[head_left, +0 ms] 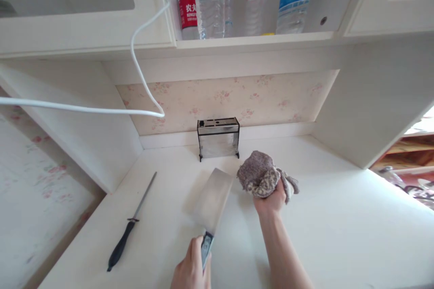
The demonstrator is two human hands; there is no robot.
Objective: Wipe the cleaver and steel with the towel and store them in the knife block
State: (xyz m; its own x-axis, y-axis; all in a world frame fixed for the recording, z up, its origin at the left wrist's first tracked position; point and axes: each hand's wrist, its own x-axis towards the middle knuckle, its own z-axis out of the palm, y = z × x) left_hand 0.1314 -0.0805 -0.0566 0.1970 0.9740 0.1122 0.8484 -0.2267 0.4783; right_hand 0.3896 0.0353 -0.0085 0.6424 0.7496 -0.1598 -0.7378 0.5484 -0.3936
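Observation:
My left hand point(194, 264) is closed around the dark handle of a cleaver point(214, 198), whose broad blade points away from me above the white counter. A crumpled grey-brown cloth point(259, 175) is bunched in my right hand point(271, 198), just right of the blade, with a gap between them. The fingers of that hand are partly covered by the cloth. To the left lies a honing steel point(127, 230) with a black handle, its rod pointing toward the back wall. Behind the blade stands a knife block point(219, 137) with a slotted top and clear sides.
The white counter point(325, 230) runs between two side panels. An overhead shelf point(254, 41) holds several plastic bottles point(210, 4). A white cable point(140, 72) hangs at the upper left, in front of the cabinet. Shelves with items point(407, 162) show at the far right.

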